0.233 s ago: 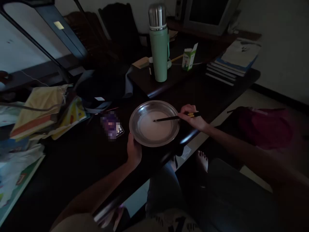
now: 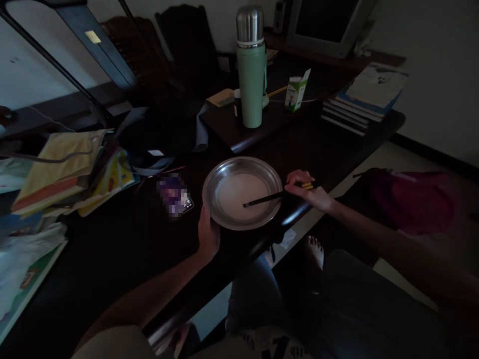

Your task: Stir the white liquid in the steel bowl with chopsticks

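Observation:
A shiny metal bowl (image 2: 275, 212) with a wide rim stands on the dark table close to its front edge. Pale, milky mixture (image 2: 239, 192) covers its bottom. My left hand (image 2: 208, 234) grips the bowl's near left side, its fingertips hidden under the rim. Pinched in my right hand (image 2: 304, 188), beyond the right rim, is a pair of dark chopsticks (image 2: 264, 199) with gold bands. They lie close together and slant down to the left over the bowl, tips at the pale mixture. Whether the tips dip below its surface I cannot tell.
Left of the bowl lies a phone (image 2: 174, 195), partly blurred. A green thermos (image 2: 251, 85), a small green-white box (image 2: 297, 92) and stacked books (image 2: 368, 97) stand behind. Papers and bags (image 2: 63, 164) crowd the left side. A magenta bag (image 2: 415, 199) is at the right.
My right hand has shifted slightly right and down, and the chopstick tips have swept toward the near side of the bowl. My left hand keeps its grip on the bowl.

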Tool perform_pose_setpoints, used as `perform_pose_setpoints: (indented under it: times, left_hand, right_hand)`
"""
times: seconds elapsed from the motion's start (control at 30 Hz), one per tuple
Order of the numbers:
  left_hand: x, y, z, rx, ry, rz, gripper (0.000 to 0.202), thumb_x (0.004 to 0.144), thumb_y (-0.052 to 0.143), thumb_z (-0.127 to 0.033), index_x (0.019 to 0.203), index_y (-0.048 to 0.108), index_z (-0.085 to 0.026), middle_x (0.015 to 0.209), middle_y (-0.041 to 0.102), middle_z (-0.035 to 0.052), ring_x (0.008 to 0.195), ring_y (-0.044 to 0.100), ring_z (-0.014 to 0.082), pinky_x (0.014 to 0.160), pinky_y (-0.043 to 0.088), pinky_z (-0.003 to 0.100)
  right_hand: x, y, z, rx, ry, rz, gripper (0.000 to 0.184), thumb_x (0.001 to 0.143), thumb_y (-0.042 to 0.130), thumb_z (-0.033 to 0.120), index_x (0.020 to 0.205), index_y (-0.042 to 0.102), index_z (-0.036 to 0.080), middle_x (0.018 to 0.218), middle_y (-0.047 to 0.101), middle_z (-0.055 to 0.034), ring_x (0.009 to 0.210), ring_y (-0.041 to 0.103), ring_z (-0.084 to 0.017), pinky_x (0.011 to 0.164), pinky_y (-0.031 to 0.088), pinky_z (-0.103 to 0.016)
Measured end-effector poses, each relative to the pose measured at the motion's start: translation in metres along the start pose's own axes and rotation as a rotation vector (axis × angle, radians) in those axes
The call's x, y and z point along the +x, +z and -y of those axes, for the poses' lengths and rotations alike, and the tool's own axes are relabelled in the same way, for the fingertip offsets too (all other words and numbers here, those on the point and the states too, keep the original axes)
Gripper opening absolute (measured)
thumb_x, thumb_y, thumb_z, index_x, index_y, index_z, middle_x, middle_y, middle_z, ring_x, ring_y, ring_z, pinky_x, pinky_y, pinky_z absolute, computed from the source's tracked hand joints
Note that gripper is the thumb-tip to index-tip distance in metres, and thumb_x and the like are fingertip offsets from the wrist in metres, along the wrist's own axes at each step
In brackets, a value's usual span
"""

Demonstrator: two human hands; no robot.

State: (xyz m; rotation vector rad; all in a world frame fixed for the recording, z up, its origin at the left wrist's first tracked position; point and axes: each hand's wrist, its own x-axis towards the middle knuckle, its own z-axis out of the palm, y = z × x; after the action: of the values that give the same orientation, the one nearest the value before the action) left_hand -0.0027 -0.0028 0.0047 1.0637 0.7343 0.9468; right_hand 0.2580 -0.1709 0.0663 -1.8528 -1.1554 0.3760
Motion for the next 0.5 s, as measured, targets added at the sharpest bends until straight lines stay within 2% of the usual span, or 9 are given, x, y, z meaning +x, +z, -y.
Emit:
perform_pose_setpoints:
  times: [0.13, 0.27, 0.37, 0.5]
  left_hand:
    - [0.002, -0.001, -0.002, 0.048, 0.029, 0.034, 0.047, 0.092, 0.062, -0.056, 0.130, 0.068, -0.029, 0.144, 0.064, 0.0042, 0.143, 0.049, 0.0277, 0.120, 0.040, 0.043]
    - [0.004, -0.002, -0.002, 0.002, 0.006, 0.039, 0.049, 0.092, 0.060, -0.058, 0.131, 0.067, -0.030, 0.145, 0.063, 0.0029, 0.143, 0.049, 0.0282, 0.121, 0.039, 0.045]
    - [0.005, 0.001, -0.002, -0.058, -0.028, 0.032, 0.051, 0.090, 0.061, -0.059, 0.129, 0.068, -0.027, 0.144, 0.064, 0.0037, 0.144, 0.047, 0.0295, 0.122, 0.038, 0.045]
    - [0.002, 0.005, -0.002, -0.067, -0.046, 0.032, 0.050, 0.091, 0.061, -0.058, 0.129, 0.068, -0.027, 0.143, 0.064, 0.0031, 0.146, 0.044, 0.0300, 0.123, 0.034, 0.045]
  right_hand:
    - [-0.002, 0.026, 0.012, -0.014, 0.022, 0.037, 0.029, 0.084, 0.069, 0.051, 0.071, 0.064, 0.026, 0.094, 0.065, -0.0041, 0.102, 0.055, -0.028, 0.094, 0.042, -0.050]
    - [0.011, 0.038, 0.016, -0.056, 0.020, -0.053, 0.026, 0.085, 0.068, 0.050, 0.074, 0.065, 0.027, 0.098, 0.064, -0.0058, 0.107, 0.052, -0.031, 0.095, 0.040, -0.054]
    - [0.020, 0.027, 0.012, -0.084, 0.033, -0.134, 0.024, 0.083, 0.070, 0.045, 0.070, 0.062, 0.026, 0.098, 0.064, -0.0062, 0.107, 0.051, -0.032, 0.095, 0.038, -0.055]
    - [0.020, -0.001, 0.005, -0.075, 0.031, -0.190, 0.026, 0.080, 0.067, 0.038, 0.063, 0.053, 0.024, 0.094, 0.063, -0.0061, 0.104, 0.052, -0.031, 0.097, 0.037, -0.055]
